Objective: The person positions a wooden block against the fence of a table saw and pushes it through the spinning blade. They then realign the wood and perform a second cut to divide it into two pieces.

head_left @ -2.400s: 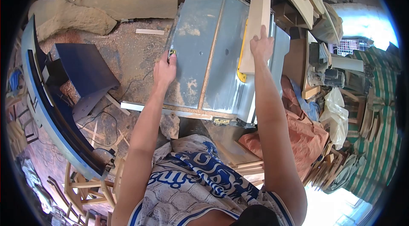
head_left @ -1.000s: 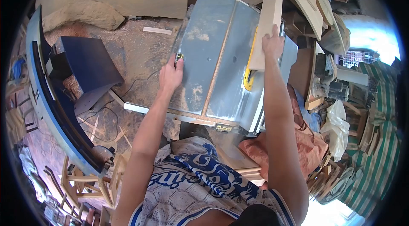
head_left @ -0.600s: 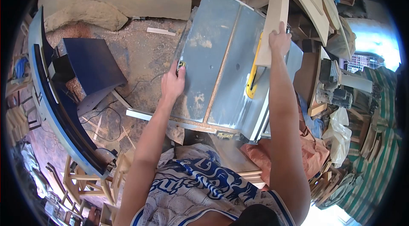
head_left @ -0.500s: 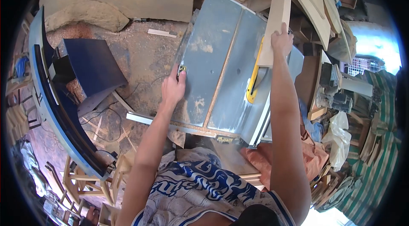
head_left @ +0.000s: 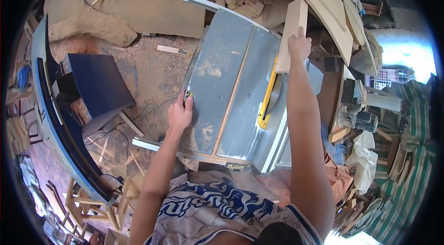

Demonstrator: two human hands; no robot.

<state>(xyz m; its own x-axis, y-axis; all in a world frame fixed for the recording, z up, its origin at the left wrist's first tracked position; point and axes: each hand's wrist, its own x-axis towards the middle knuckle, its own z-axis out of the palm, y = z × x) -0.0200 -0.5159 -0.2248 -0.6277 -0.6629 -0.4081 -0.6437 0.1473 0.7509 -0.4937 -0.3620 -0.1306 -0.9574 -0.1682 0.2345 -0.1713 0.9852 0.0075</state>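
My right hand (head_left: 299, 47) grips a long pale wooden board (head_left: 293, 16), index finger stretched forward along it. The board stands over the far end of the yellow insert (head_left: 263, 116) in a grey table saw top (head_left: 210, 76). A grey, curved, blade-like shape (head_left: 276, 94) shows beside the insert, just nearer to me than the board's end. At the left edge of the saw top, my left hand (head_left: 179, 115) is closed around the rim by a small yellow-and-black label (head_left: 188, 94); its fingertips are partly hidden.
A pale rail (head_left: 277, 145) runs along the right of the insert. Dark blue curved panels (head_left: 99, 85) stand on the dusty floor at left, with a cable (head_left: 127, 138) nearby. Large wooden sheets (head_left: 323, 11) lean at the upper right. A striped cloth (head_left: 411, 166) hangs at right.
The view has shifted, so the saw top sits lower and further left. Relative to the insert, my right hand and the board have moved away from me. My left hand stays at the rim.
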